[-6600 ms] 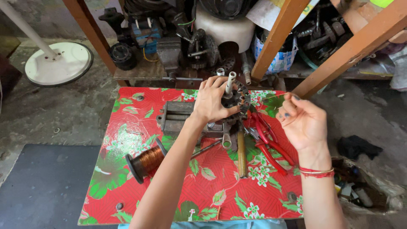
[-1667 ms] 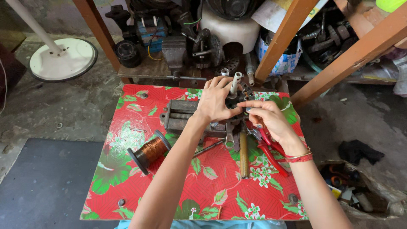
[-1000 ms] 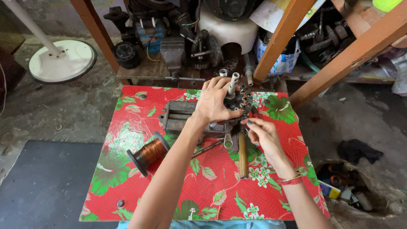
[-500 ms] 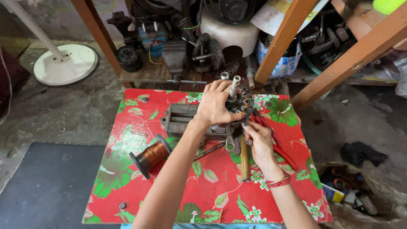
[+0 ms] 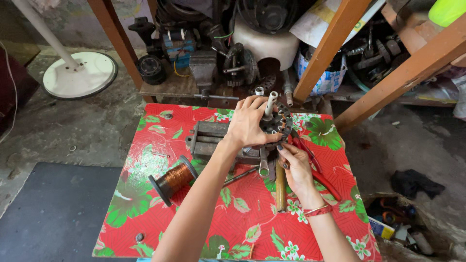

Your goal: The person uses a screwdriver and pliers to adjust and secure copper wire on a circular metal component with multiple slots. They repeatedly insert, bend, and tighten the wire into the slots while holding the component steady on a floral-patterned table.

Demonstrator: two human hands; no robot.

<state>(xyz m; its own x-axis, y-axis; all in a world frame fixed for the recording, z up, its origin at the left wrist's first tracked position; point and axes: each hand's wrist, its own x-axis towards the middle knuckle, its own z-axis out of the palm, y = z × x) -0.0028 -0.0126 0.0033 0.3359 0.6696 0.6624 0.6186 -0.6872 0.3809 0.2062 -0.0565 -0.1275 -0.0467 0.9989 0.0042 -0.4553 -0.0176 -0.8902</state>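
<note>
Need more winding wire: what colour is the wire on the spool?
Copper-orange, on a dark spool, seen in the head view.

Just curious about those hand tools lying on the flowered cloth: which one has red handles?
The red-handled pliers, right of the right hand. The wooden-handled tool is brown; the metal spanner is bare grey.

At frame centre, the left hand [image 5: 248, 125] covers much of the round wound stator [image 5: 277, 124]; the right hand [image 5: 294, 165] hides the wire at its fingertips, and the vise [image 5: 209, 140] vanishes beneath both; the counter [image 5: 160, 228] runs off the bottom edge
</note>
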